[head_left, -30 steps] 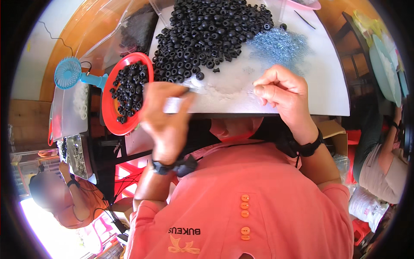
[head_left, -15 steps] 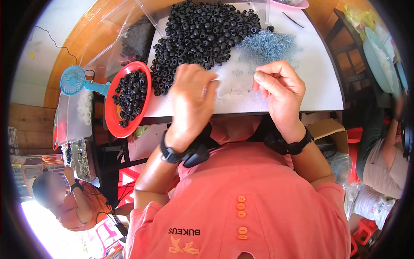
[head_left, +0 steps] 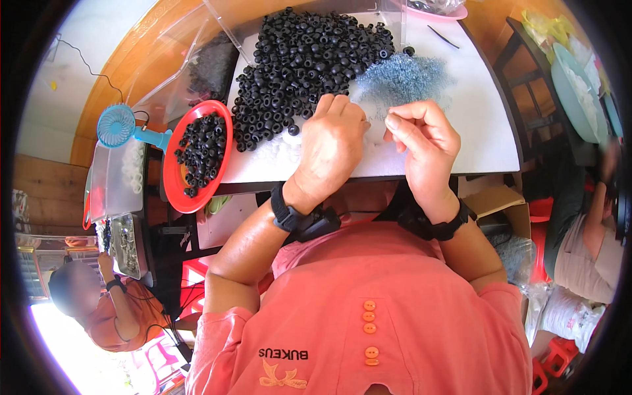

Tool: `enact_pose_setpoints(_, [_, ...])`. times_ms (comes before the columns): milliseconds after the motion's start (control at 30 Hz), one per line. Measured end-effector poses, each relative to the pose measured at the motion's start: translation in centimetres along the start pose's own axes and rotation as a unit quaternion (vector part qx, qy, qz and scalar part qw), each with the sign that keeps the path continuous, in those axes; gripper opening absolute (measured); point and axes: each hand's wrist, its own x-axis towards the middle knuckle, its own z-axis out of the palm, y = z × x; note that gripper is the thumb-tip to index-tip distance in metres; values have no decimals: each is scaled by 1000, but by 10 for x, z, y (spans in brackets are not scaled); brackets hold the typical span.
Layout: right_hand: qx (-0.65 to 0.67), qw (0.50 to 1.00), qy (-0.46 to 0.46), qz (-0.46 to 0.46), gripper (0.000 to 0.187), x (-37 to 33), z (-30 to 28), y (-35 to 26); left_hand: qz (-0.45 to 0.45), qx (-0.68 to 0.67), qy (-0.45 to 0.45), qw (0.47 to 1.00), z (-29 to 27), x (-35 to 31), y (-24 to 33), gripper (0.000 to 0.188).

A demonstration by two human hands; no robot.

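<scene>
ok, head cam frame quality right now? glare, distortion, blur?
Head view: lower-left corner blown out to white, below the co-worker in an orange top; head view: black fisheye rim, right edge of the flat white tabletop bowed; head view: bare left hand and bare right hand fairly sharp, fine strands in the tangled blue pile hard to separate.

White tabletop (head_left: 484, 125): bore heaped black hollow pieces (head_left: 309, 59), a pile of small bluish parts (head_left: 405, 76), a thin black strip (head_left: 443, 37).

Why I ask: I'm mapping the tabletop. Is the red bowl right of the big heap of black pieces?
No, the red bowl sits left of the big heap of black pieces.
</scene>
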Motion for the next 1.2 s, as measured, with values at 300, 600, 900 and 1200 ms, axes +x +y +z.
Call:
enact_pose_setpoints(300, [-140,970,-185,-74,12,-4,9,1,-319,-412,-79,850,-48,-31,15,7])
enact_pose_setpoints(600, [-149,968,-204,-18,8,-5,27,0,-227,-225,24,947,-63,-52,-9,9])
enact_pose_setpoints(900, [-125,978,-166,-16,9,-8,18,16,-96,77,5,992,-60,-39,-40,21])
enact_pose_setpoints(1200, [-148,972,-181,-32,10,-8,16,14,-85,82,-10,993,-58,-39,-41,17])
